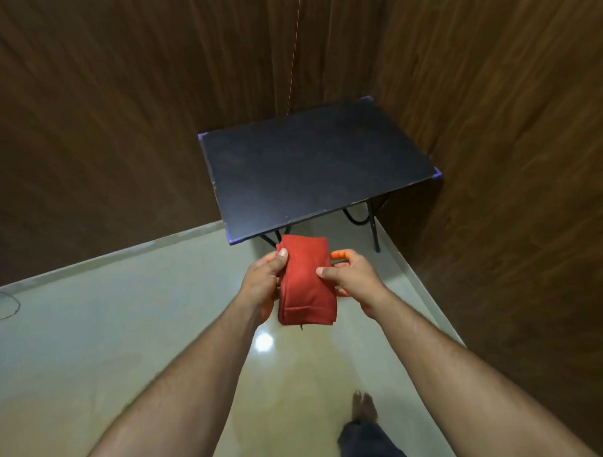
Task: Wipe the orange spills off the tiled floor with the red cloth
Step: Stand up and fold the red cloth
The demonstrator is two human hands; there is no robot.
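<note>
Red cloth (307, 285): folded, held in the air between both hands, above the tiled floor (92, 338).
Left hand (262, 281): thumb and fingers clasped on the cloth's left edge.
Right hand (351, 278): thumb pressed on its right edge, fingers curled behind.
Orange spill (340, 253): seen on the floor just beyond the right hand.
Black table (311, 166): placed beyond the cloth.

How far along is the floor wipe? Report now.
Done: nothing wiped yet. In hand: the folded red cloth is held above the tiled floor by the left hand and right hand. Left: all wiping; an orange patch shows beyond the right fingers.
</note>
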